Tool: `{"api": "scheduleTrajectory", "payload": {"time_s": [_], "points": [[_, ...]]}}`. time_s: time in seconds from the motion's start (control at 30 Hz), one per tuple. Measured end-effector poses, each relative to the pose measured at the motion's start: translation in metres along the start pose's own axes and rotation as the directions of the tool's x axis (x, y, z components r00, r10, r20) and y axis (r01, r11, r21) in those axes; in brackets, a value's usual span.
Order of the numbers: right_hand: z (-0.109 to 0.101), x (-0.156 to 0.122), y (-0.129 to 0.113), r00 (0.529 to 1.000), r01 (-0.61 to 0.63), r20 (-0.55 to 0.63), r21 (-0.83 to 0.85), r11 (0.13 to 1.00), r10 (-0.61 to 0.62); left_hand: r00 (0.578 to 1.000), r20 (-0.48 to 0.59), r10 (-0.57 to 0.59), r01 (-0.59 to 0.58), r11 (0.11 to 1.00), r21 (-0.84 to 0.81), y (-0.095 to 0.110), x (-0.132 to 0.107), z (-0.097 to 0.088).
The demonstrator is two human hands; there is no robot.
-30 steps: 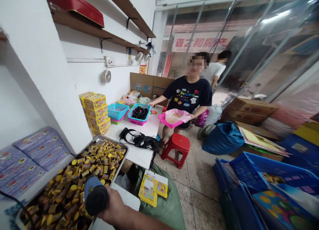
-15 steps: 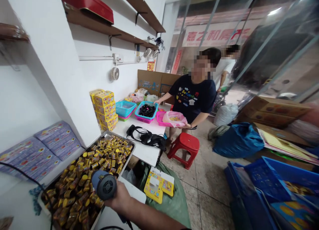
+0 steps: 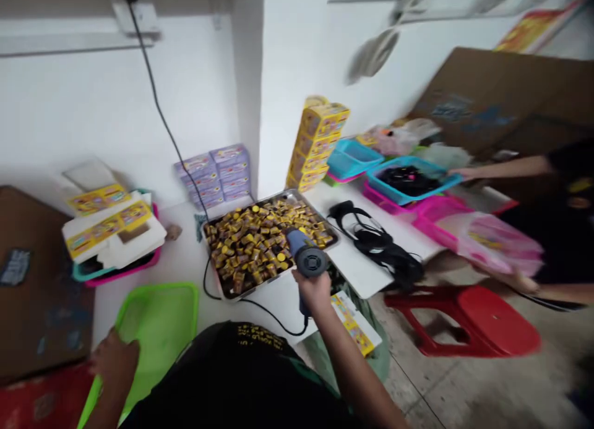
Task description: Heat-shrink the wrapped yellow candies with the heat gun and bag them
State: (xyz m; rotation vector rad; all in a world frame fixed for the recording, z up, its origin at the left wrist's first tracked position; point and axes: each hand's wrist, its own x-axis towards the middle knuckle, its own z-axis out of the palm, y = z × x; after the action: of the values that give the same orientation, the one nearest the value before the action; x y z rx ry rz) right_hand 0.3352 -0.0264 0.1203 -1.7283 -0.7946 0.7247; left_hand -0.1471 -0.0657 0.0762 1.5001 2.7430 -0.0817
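Observation:
My right hand [image 3: 315, 291] is wrapped round the handle of a blue heat gun [image 3: 310, 261] with a dark round vented back. Its nozzle is over a metal tray [image 3: 330, 243] heaped with small yellow-and-brown cylinders [image 3: 253, 237]. From the handle a black cord runs left across the white table. At the lower left, my left hand [image 3: 114, 361] grips the left rim of a bright green plastic basket [image 3: 160, 317]. Blur softens its fingers. The basket has no visible contents.
Purple boxes [image 3: 218, 175] and stacked yellow boxes [image 3: 318, 141] stand by the wall. Black headgear [image 3: 371, 237] lies on the table. At right, a co-worker's hands hold a blue basket [image 3: 394, 197] and pink basket [image 3: 429, 225] near a red stool [image 3: 492, 324].
My view has swung left and down. My left hand and the green basket have come into sight. My right hand still holds the heat gun by the tray.

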Motion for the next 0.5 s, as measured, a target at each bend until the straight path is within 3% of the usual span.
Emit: {"api": "scheduleTrajectory", "payload": {"time_s": [0.03,0.1,0.17,0.2,0.27,0.3,0.33,0.4,0.5], "points": [[-0.001,-0.002,0.003,1.0,-0.017,0.012,-0.016,1.0,0.017,0.998,-0.053,0.044,-0.049,0.995,-0.088,-0.002,-0.003,0.006],[0.0,-0.012,0.004,0.993,-0.068,0.094,0.006,0.998,0.067,0.948,-0.192,0.252,-0.302,0.903,-0.306,0.024,-0.003,0.019],[0.005,-0.024,0.002,0.97,-0.13,0.217,0.071,0.989,0.112,0.825,-0.288,0.486,-0.565,0.701,-0.436,0.077,0.002,0.029],[0.008,-0.028,0.0,0.957,-0.155,0.262,0.096,0.983,0.125,0.767,-0.288,0.574,-0.636,0.616,-0.465,0.107,0.004,0.033],[0.012,-0.033,-0.002,0.948,-0.181,0.284,0.119,0.976,0.141,0.677,-0.274,0.683,-0.708,0.502,-0.497,0.166,0.009,0.04],[0.011,-0.033,-0.002,0.951,-0.187,0.273,0.125,0.974,0.147,0.655,-0.261,0.709,-0.719,0.478,-0.505,0.192,0.012,0.043],[0.009,-0.032,-0.002,0.956,-0.188,0.252,0.127,0.974,0.152,0.656,-0.245,0.714,-0.714,0.482,-0.508,0.216,0.014,0.047],[-0.001,-0.027,-0.001,0.967,-0.183,0.2,0.117,0.976,0.157,0.716,-0.212,0.665,-0.662,0.552,-0.507,0.253,0.019,0.054],[-0.023,-0.018,0.002,0.972,-0.202,0.141,0.083,0.976,0.189,0.811,-0.13,0.57,-0.556,0.683,-0.474,0.285,0.025,0.064]]}}
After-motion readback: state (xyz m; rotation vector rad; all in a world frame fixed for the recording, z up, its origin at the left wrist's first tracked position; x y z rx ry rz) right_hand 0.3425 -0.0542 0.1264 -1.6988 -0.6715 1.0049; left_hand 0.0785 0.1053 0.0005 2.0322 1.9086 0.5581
